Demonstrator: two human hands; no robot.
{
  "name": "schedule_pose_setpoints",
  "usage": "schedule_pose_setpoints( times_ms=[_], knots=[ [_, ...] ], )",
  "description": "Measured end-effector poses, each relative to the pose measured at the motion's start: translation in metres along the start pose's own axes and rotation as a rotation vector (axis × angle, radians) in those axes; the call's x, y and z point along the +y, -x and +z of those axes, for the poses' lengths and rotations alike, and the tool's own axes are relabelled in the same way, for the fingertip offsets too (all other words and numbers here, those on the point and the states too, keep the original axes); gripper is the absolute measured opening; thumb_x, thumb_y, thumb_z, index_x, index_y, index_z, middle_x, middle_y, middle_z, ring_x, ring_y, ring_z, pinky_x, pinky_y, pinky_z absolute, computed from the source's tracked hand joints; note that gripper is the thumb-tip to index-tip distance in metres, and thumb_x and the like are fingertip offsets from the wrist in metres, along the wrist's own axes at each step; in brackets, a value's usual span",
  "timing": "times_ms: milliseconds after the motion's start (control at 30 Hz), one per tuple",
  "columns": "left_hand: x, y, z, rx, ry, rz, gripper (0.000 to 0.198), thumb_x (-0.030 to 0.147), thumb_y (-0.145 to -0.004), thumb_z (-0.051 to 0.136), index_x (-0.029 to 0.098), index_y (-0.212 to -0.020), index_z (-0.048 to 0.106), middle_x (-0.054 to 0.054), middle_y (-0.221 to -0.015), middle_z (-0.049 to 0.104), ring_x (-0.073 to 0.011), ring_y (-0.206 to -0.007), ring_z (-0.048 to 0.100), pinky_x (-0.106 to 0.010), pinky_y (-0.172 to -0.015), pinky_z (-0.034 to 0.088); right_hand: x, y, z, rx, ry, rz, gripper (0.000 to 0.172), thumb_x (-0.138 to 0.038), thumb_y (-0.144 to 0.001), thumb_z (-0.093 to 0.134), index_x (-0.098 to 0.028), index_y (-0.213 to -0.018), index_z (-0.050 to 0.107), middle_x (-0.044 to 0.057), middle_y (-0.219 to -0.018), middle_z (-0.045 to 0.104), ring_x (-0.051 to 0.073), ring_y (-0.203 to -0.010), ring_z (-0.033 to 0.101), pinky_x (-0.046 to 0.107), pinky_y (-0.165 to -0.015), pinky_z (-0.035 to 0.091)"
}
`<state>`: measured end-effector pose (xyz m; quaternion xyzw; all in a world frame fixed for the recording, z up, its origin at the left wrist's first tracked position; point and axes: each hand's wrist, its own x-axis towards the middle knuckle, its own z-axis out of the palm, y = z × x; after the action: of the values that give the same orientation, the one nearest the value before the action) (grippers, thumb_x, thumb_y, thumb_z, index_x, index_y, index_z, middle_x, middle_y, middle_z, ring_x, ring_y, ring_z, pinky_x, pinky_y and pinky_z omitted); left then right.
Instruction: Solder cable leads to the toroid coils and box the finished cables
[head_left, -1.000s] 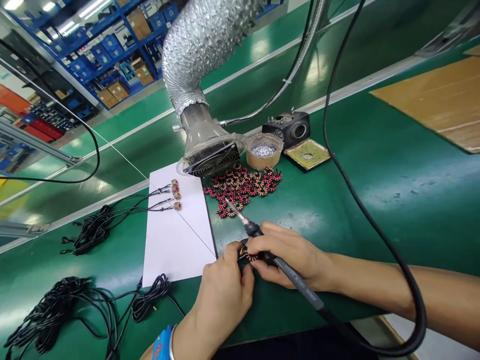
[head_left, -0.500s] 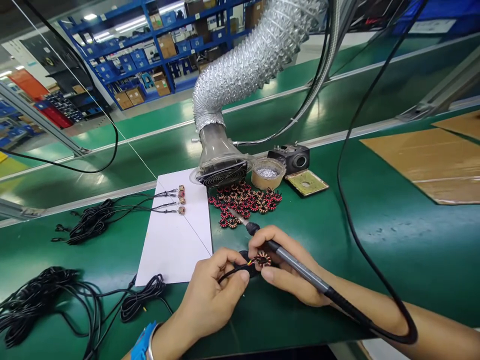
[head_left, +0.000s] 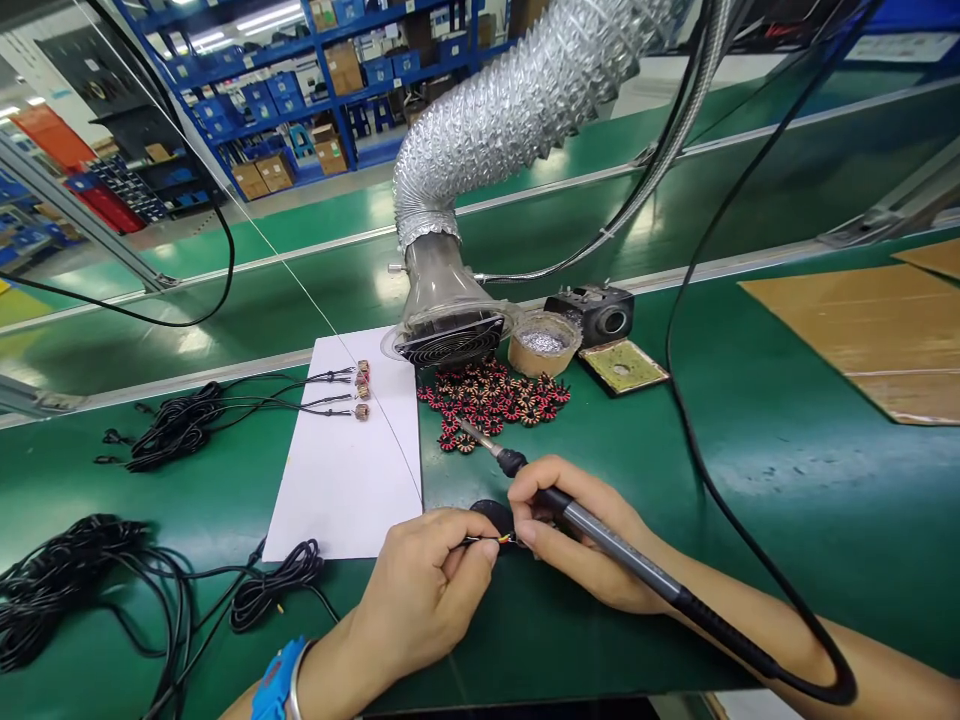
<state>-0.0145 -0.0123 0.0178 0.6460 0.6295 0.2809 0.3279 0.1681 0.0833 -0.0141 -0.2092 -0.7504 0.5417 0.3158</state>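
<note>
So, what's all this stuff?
Foil hose: one, silver, top centre
Plastic hood: one, clear, hose's end
Wire-wound rings: many, red, tan and black, near hood
Round tub: one, tan, beside hood
Boxy holder: one, black, beside tub
Square pad: one, yellow-green, before holder
Flat sheet: one, white, left of rings
Small cores: four, coppery, on sheet
Coiled cables: several, black, left
Flat cardboard: two, brown, right
Shelves: several, blue, background
Tabletop: one, green, underneath
Soldering iron: one, grey-black, centre
Thin wires: few, red-yellow, lower centre
Left grip: one, bare, holding wires
Right grip: one, bare, holding iron
</note>
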Motion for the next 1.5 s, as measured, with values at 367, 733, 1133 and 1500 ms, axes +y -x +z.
schedule_pose_setpoints(
  times_ms=[367, 733, 1133, 1500],
  knots=[
    [-0.004, 0.0, 0.005, 0.059, -0.065, 0.155, 0.017, 0.019, -0.09, 0.051, 0.016, -0.095, 0.067, 0.002, -0.062, 0.053, -0.0097, -0.051, 0.047, -0.021, -0.054, 0.037, -0.001, 0.0, -0.005, -0.102, 0.041, 0.021, 0.016, -0.017, -0.089, 0.054, -0.024, -0.103, 0.051, -0.004, -0.074, 0.058, 0.008, -0.058, 0.056, 0.018, -0.057, 0.046],
    [0.002, 0.0, 0.004, 0.028, 0.023, -0.03, 0.019, 0.026, -0.093, 0.048, 0.016, -0.089, 0.065, 0.005, -0.058, 0.043, -0.0093, -0.05, 0.037, -0.022, -0.05, 0.03, -0.006, -0.004, -0.001, -0.076, -0.032, 0.123, 0.03, -0.01, -0.077, 0.053, -0.024, -0.104, 0.05, -0.004, -0.076, 0.058, 0.01, -0.062, 0.053, 0.022, -0.06, 0.046],
    [0.0, -0.001, 0.006, -0.042, 0.085, -0.098, 0.019, 0.028, -0.093, 0.048, 0.017, -0.088, 0.063, 0.007, -0.054, 0.034, -0.0089, -0.048, 0.031, -0.022, -0.049, 0.026, -0.006, -0.005, 0.002, -0.057, -0.057, 0.183, 0.022, -0.018, -0.08, 0.057, -0.023, -0.102, 0.054, -0.002, -0.079, 0.062, 0.009, -0.06, 0.054, 0.021, -0.056, 0.045],
    [0.0, -0.002, 0.009, -0.04, 0.231, -0.187, 0.024, 0.034, -0.095, 0.047, 0.017, -0.085, 0.06, 0.007, -0.056, 0.037, -0.009, -0.049, 0.03, -0.022, -0.047, 0.023, -0.01, -0.004, 0.0, -0.174, -0.034, 0.233, 0.032, -0.008, -0.071, 0.054, -0.023, -0.099, 0.053, -0.005, -0.075, 0.054, 0.008, -0.057, 0.047, 0.019, -0.051, 0.039]
  ],
)
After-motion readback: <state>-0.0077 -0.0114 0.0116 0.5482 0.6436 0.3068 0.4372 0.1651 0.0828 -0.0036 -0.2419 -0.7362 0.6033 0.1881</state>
